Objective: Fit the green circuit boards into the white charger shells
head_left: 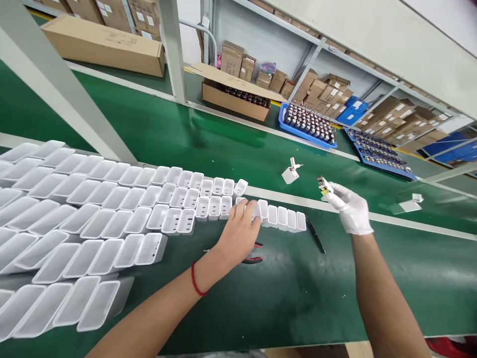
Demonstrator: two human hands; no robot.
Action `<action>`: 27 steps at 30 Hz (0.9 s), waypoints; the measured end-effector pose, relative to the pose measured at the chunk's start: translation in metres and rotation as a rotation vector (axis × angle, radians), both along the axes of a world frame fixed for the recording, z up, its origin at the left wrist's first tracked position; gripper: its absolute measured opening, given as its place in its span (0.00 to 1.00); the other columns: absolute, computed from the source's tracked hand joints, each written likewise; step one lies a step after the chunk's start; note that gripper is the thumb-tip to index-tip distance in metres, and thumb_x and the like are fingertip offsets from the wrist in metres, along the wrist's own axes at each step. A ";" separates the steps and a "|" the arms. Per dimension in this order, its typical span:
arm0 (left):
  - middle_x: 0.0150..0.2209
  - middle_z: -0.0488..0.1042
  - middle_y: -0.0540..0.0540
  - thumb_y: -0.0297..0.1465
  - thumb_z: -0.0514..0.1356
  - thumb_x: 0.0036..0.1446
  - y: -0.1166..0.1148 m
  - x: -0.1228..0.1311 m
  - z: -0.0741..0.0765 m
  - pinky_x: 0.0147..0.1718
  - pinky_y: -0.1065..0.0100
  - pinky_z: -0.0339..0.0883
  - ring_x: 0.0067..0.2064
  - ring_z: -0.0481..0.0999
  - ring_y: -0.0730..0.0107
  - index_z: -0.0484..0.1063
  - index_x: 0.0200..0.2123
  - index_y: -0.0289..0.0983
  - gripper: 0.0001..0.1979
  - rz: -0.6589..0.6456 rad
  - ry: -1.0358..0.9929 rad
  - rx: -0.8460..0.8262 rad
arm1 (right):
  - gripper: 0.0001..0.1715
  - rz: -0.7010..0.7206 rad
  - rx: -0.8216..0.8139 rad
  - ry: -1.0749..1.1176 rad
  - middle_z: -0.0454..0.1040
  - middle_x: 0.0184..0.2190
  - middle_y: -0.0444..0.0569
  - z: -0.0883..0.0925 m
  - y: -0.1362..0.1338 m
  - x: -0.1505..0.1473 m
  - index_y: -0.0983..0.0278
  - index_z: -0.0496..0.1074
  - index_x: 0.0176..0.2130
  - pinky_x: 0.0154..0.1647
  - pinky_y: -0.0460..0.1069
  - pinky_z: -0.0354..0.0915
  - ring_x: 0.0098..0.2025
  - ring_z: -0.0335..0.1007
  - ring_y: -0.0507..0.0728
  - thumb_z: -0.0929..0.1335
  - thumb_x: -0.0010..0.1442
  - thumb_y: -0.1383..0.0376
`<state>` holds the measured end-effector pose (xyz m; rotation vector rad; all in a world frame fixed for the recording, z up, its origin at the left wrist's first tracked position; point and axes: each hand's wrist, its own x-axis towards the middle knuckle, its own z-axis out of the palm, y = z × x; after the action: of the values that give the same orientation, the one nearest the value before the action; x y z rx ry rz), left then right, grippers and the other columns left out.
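My left hand (240,229), bare with a red thread at the wrist, rests on a row of white plastic shells (278,217), its fingers curled round one shell. My right hand (348,209) wears a white glove and pinches a small circuit board (324,185) above the green belt. Many more white shells (93,209) lie in rows on the left. One finished white part (290,174) stands alone on the belt.
Black tweezers (316,234) and red-and-black cutters (253,252) lie near my hands. Blue trays of components (309,124) and an open cardboard box (234,97) stand beyond the belt. A grey post (63,84) rises at left. Small white pieces (410,204) lie at right.
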<state>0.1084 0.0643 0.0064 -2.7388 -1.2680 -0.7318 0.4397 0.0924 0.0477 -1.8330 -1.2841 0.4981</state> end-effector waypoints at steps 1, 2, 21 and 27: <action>0.55 0.71 0.34 0.16 0.55 0.55 -0.009 -0.012 0.010 0.51 0.52 0.70 0.57 0.70 0.47 0.76 0.34 0.34 0.12 -0.048 -0.003 -0.017 | 0.36 0.065 0.045 0.098 0.79 0.49 0.52 0.006 -0.013 -0.009 0.61 0.73 0.51 0.52 0.58 0.73 0.49 0.77 0.63 0.75 0.47 0.47; 0.55 0.70 0.35 0.16 0.54 0.55 -0.020 -0.027 0.020 0.51 0.54 0.71 0.57 0.71 0.50 0.75 0.35 0.35 0.13 -0.136 -0.020 -0.075 | 0.35 0.130 0.080 0.192 0.79 0.49 0.51 0.011 -0.025 -0.019 0.59 0.74 0.50 0.53 0.58 0.73 0.49 0.77 0.63 0.77 0.45 0.50; 0.55 0.72 0.37 0.31 0.57 0.63 -0.128 -0.160 -0.027 0.52 0.49 0.70 0.55 0.72 0.52 0.63 0.58 0.37 0.20 0.011 -0.324 -0.625 | 0.37 0.813 -0.256 0.334 0.76 0.52 0.52 -0.033 -0.112 -0.206 0.55 0.74 0.54 0.48 0.53 0.76 0.47 0.79 0.62 0.80 0.46 0.56; 0.69 0.56 0.46 0.15 0.45 0.58 -0.105 -0.173 -0.026 0.64 0.55 0.61 0.71 0.52 0.60 0.54 0.67 0.46 0.36 -0.166 -0.415 -0.716 | 0.35 0.857 -0.045 0.128 0.75 0.48 0.52 -0.034 -0.119 -0.216 0.54 0.72 0.57 0.47 0.54 0.75 0.46 0.77 0.60 0.77 0.51 0.53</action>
<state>-0.0641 -0.0406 -0.0198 -3.4128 -1.6574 -1.0808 0.2242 -0.0262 0.0135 -1.1797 -1.9460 1.0755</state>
